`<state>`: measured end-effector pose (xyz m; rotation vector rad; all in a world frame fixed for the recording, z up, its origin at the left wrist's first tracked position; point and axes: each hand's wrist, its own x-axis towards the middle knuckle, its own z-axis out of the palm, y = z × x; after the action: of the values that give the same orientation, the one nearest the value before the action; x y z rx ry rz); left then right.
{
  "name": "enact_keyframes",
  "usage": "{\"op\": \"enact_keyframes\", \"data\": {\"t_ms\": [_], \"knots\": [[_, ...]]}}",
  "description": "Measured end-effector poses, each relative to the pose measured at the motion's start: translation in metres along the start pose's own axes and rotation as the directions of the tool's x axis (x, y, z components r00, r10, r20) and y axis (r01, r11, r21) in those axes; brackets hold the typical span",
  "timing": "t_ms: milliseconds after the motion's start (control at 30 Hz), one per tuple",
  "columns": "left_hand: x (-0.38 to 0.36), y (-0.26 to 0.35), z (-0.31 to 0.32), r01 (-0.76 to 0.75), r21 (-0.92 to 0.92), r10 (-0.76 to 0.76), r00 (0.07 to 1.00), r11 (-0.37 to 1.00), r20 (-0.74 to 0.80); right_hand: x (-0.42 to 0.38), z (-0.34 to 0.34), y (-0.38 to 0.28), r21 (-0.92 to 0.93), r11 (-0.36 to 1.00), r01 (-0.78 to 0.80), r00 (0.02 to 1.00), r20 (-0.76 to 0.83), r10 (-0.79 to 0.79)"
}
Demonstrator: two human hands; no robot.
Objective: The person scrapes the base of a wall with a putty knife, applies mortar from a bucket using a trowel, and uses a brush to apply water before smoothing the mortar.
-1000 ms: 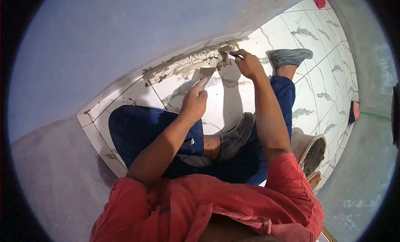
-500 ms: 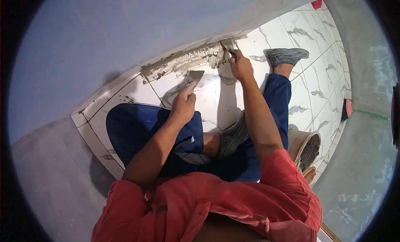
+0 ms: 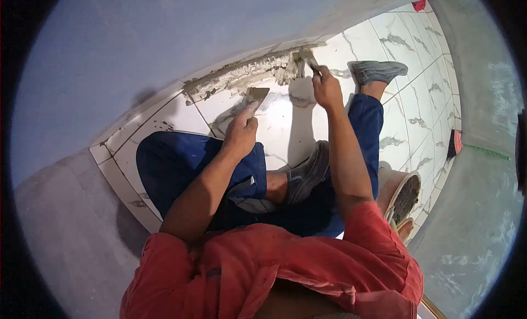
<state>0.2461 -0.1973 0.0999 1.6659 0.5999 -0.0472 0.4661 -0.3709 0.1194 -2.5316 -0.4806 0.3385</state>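
Note:
My left hand (image 3: 240,133) grips a putty knife (image 3: 257,93), its flat blade held over the marbled white floor tile (image 3: 274,121). Closed round the handle of a second putty knife (image 3: 314,65) is my right hand (image 3: 327,88); that blade lies at the right end of the mortar strip (image 3: 241,77). Grey-beige mortar runs in a rough, ridged band along the foot of the wall, smeared partly onto the tile. Shadows of my arms fall across the tile.
A bucket (image 3: 387,188) with grey mix inside lies beside my right leg. My shoe (image 3: 379,72) rests on the tiles to the right. The blue-grey wall (image 3: 137,50) borders the work. A red item (image 3: 419,5) sits at the far corner.
My right hand has moved slightly right and back toward me, turning the putty knife so its handle slants more. The left hand is nearly still. My near foot has shifted a little.

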Motion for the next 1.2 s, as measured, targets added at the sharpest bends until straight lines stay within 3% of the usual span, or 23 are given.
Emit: {"op": "enact_keyframes", "data": {"t_ms": [100,167,200,300,367,467,533,633,667,700,800,867,1000,1100,1200], "knots": [[-0.001,0.007,0.000,-0.010,0.015,0.010,1.000,1.000,0.016,0.022,0.020,0.016,-0.057,0.998,-0.036,0.999,-0.033,0.034],[-0.001,0.013,-0.004,-0.003,0.037,0.003,1.000,0.999,0.017,0.024,0.033,0.012,-0.042,0.993,0.108,0.989,-0.100,-0.111],[-0.001,0.014,-0.005,-0.013,0.046,0.012,1.000,0.999,0.017,0.021,0.035,0.013,-0.107,0.993,0.058,0.998,0.000,-0.058],[0.002,0.014,-0.004,-0.027,0.041,0.026,0.999,0.999,0.027,0.001,0.027,-0.004,-0.015,1.000,0.012,1.000,0.022,-0.012],[-0.003,0.014,-0.002,-0.024,0.037,0.022,0.998,0.999,0.051,0.003,0.029,-0.006,-0.031,0.999,0.030,0.998,-0.055,-0.032],[-0.005,0.021,0.003,-0.027,0.012,0.025,0.996,1.000,0.085,0.011,0.038,-0.014,-0.100,0.994,-0.052,0.999,-0.021,0.050],[-0.008,0.023,0.003,0.008,0.020,-0.011,0.991,1.000,0.135,0.011,0.044,-0.022,-0.283,0.957,-0.063,0.994,0.074,0.087],[-0.007,0.023,0.004,-0.065,0.068,0.055,0.989,0.996,0.138,-0.001,0.028,-0.025,-0.212,0.977,-0.010,0.993,0.111,0.035],[-0.007,0.023,0.004,-0.060,0.064,0.051,0.990,0.996,0.134,-0.002,0.025,-0.028,-0.147,0.988,0.043,0.998,0.045,-0.037],[-0.008,0.025,0.005,-0.057,0.067,0.047,0.989,0.996,0.137,0.000,0.021,-0.030,-0.139,0.990,0.011,0.999,0.053,-0.004],[-0.010,0.031,0.007,-0.043,0.099,0.025,0.985,0.994,0.173,0.007,0.032,-0.026,-0.150,0.987,0.048,0.999,-0.007,-0.049],[-0.011,0.034,0.005,-0.021,0.125,-0.002,0.984,0.992,0.180,0.008,0.037,-0.030,-0.317,0.948,-0.040,0.985,0.144,0.090],[-0.008,0.032,0.005,-0.025,0.117,0.002,0.981,0.993,0.195,0.011,0.021,-0.017,-0.192,0.977,0.089,0.994,0.086,-0.074],[-0.007,0.026,0.011,-0.083,0.121,0.054,0.972,0.989,0.228,0.028,0.029,-0.009,-0.224,0.970,0.099,0.994,0.068,-0.086],[-0.006,0.012,0.017,-0.145,0.110,0.120,0.971,0.983,0.209,0.018,0.033,-0.008,-0.292,0.956,0.014,0.989,0.147,0.030]]}}
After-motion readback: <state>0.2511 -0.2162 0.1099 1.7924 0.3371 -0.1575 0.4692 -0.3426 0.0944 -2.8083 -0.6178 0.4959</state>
